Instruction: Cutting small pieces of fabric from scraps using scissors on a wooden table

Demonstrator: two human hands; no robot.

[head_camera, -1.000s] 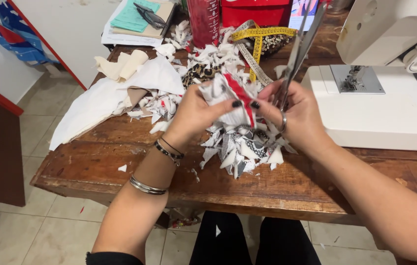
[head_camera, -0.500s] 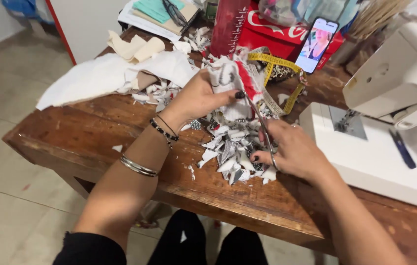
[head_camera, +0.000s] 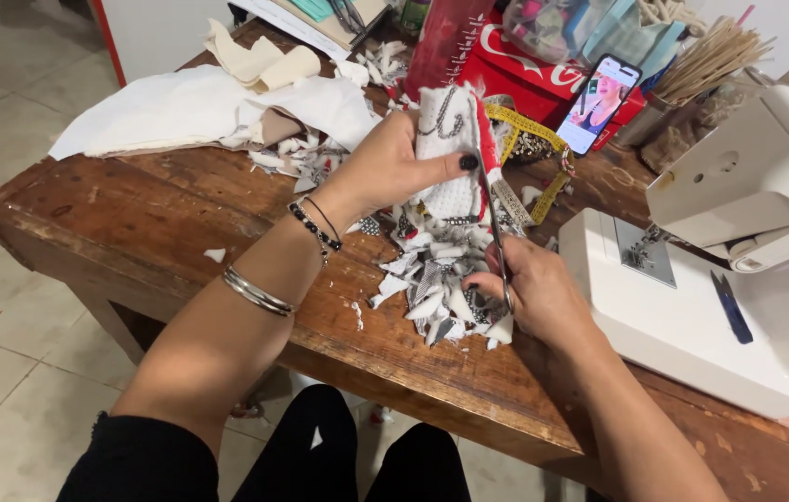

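Now you are cutting: your left hand (head_camera: 394, 167) pinches the white cloth piece (head_camera: 446, 153) up in the middle of the frame, and your right hand (head_camera: 534, 293) grips the scissors (head_camera: 495, 232) below it. Next, close the blades slowly, above the scrap pile (head_camera: 446, 279).

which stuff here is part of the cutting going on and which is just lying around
In use: left hand, fabric piece, right hand, scissors, scrap pile.
Lying about: sewing machine, phone, measuring tape, white cloth.
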